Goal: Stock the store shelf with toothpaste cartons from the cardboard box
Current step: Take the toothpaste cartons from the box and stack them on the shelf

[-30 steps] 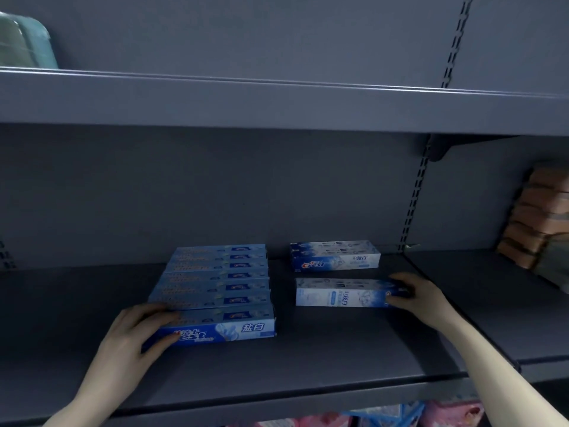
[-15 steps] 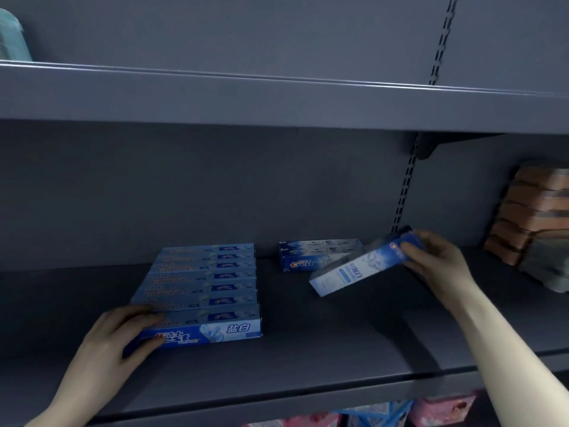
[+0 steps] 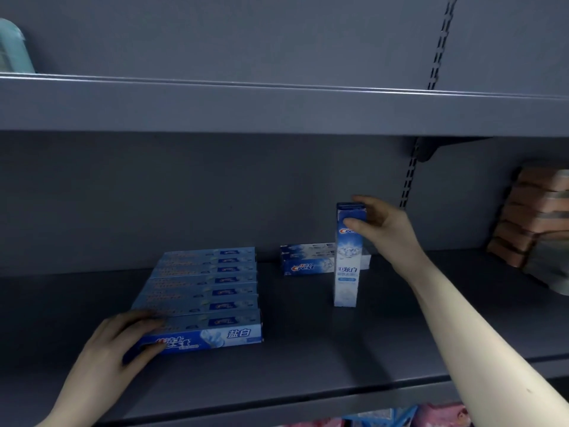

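Carton (image 3: 347,263) now upright, right hand (image 3: 381,229) gripping

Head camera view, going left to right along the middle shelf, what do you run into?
Left hand → row of blue toothpaste cartons → lying Crest carton → upright Crest carton → right hand → stack of brown packs.
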Demonstrator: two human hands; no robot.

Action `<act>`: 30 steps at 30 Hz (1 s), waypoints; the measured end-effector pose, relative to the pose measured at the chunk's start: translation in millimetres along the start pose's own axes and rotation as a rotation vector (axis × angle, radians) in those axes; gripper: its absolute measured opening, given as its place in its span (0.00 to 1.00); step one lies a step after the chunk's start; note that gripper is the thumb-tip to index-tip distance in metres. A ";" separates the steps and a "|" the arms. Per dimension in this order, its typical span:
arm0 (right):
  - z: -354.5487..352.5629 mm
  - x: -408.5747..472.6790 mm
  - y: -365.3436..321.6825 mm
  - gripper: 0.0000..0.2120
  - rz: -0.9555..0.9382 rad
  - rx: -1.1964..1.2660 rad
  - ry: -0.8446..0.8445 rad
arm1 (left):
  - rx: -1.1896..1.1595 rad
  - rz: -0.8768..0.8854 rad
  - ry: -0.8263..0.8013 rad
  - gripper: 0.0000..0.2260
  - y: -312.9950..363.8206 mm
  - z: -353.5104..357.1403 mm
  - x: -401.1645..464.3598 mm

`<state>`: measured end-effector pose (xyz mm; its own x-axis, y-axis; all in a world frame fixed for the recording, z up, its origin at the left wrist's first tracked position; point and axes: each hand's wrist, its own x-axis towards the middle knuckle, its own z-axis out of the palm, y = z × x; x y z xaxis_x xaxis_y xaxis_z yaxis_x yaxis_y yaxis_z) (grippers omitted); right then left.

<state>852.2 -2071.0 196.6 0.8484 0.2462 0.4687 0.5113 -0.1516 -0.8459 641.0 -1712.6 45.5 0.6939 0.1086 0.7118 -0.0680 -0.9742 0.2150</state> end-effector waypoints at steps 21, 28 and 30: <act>17.8 -37.4 63.0 0.21 0.243 -0.126 -0.208 | -0.014 0.064 -0.180 0.27 34.7 4.1 27.2; -2.2 -28.4 70.1 0.20 0.193 -0.250 -0.338 | -0.084 0.074 -0.201 0.31 92.2 25.6 63.4; -10.8 -22.5 75.0 0.21 0.159 -0.348 -0.375 | -0.114 0.056 -0.181 0.32 113.7 33.2 75.2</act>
<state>872.9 -2098.2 125.3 0.8444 0.5099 0.1643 0.4495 -0.5076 -0.7351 709.3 -1821.8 101.2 0.8034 0.0073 0.5954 -0.1840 -0.9480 0.2598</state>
